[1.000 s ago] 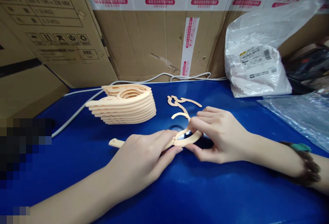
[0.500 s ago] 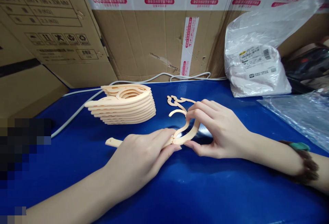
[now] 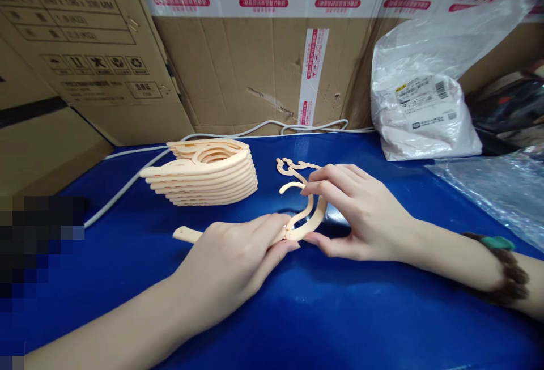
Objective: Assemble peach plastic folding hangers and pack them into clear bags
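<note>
A cream plastic folding hanger point(image 3: 313, 224) is held low over the blue table between both hands. My left hand point(image 3: 240, 254) is closed around one arm of it, whose end sticks out to the left. Thumb and fingers of my right hand point(image 3: 359, 211) grip the curved other arm and hook. The hook curls up between the hands. Just behind the right fingers lie small hook-shaped cream pieces point(image 3: 285, 167), partly hidden. A neat stack of folded cream hangers point(image 3: 212, 186) sits beyond my left hand.
Cardboard boxes point(image 3: 238, 64) stand along the back. A white cable point(image 3: 123, 191) runs along the table's rear and left. At the back right stands a white plastic bag point(image 3: 420, 103) with a label, and clear plastic wrap point(image 3: 501, 188) lies at the right on the blue table point(image 3: 340, 324).
My right fingers have shifted slightly left on the hanger's hook. The left hand has hardly moved and keeps its hold; the stack has not moved.
</note>
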A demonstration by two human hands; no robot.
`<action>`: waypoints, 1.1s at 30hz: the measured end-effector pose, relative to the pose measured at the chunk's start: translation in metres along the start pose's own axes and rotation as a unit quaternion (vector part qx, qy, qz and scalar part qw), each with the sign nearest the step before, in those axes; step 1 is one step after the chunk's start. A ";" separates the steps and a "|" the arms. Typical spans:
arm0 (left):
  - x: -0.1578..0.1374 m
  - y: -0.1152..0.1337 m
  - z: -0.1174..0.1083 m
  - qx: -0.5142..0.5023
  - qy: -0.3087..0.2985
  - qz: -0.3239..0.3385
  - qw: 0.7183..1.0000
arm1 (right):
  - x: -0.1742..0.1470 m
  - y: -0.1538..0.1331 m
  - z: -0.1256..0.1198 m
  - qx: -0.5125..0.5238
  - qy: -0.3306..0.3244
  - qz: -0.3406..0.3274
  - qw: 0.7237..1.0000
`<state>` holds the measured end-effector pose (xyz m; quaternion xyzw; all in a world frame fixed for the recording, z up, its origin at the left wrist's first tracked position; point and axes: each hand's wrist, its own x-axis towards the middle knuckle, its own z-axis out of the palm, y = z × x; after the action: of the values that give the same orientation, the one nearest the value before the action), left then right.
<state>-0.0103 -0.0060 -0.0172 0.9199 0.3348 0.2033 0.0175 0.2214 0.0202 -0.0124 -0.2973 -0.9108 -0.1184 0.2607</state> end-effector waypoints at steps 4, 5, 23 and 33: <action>0.000 -0.001 0.000 -0.009 -0.012 -0.001 1.000 | 0.000 -0.001 0.000 0.002 0.003 -0.006 1.000; 0.000 -0.001 0.000 -0.011 -0.016 -0.002 1.000 | 0.000 -0.001 0.000 0.003 0.002 -0.007 1.000; 0.000 0.000 0.000 0.004 -0.021 0.019 1.000 | 0.000 0.001 0.002 0.026 -0.017 -0.023 0.999; 0.000 0.000 -0.001 0.016 -0.035 0.014 0.999 | 0.001 0.000 -0.002 -0.004 -0.007 -0.052 0.999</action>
<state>-0.0104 -0.0059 -0.0166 0.9312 0.3243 0.1659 0.0120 0.2212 0.0196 -0.0105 -0.2513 -0.9265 -0.1333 0.2465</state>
